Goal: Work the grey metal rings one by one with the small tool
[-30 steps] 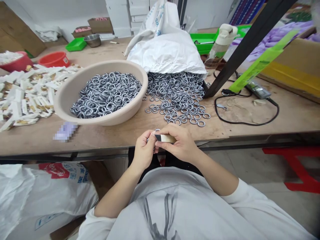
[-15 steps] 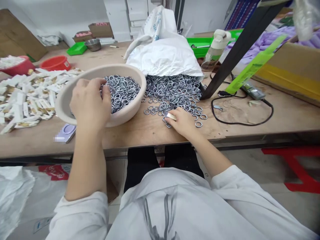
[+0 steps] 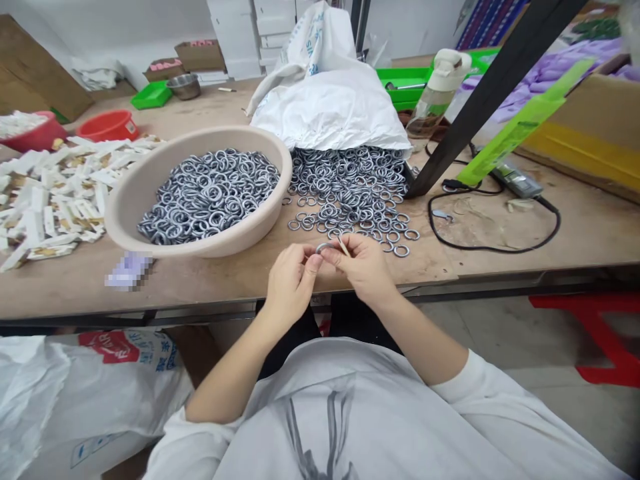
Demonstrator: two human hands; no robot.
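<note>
Close to the table's front edge, my left hand [image 3: 291, 279] and my right hand [image 3: 364, 267] meet around one grey ring [image 3: 325, 247]. Both hands are closed, thumb and fingers pinching the ring between them. A small pale stick-like piece [image 3: 344, 247] also pokes out from the fingers of my right hand. Just beyond lies a pile of loose grey rings [image 3: 350, 183], spilling from a white woven sack [image 3: 333, 110]. To the left stands a wide beige basin [image 3: 123, 207] holding many more grey rings [image 3: 215, 193].
White strip-like pieces [image 3: 55, 193] cover the table's left side, near a red bowl [image 3: 107, 125]. A blurred lilac item [image 3: 129, 271] lies before the basin. At right are a dark slanted post [image 3: 480, 107], a looped black cable [image 3: 480, 249] and a clear bottle [image 3: 437, 93].
My left hand has left the basin and come right to my right hand. My right hand has drawn slightly back toward me, and a ring is now between the two.
</note>
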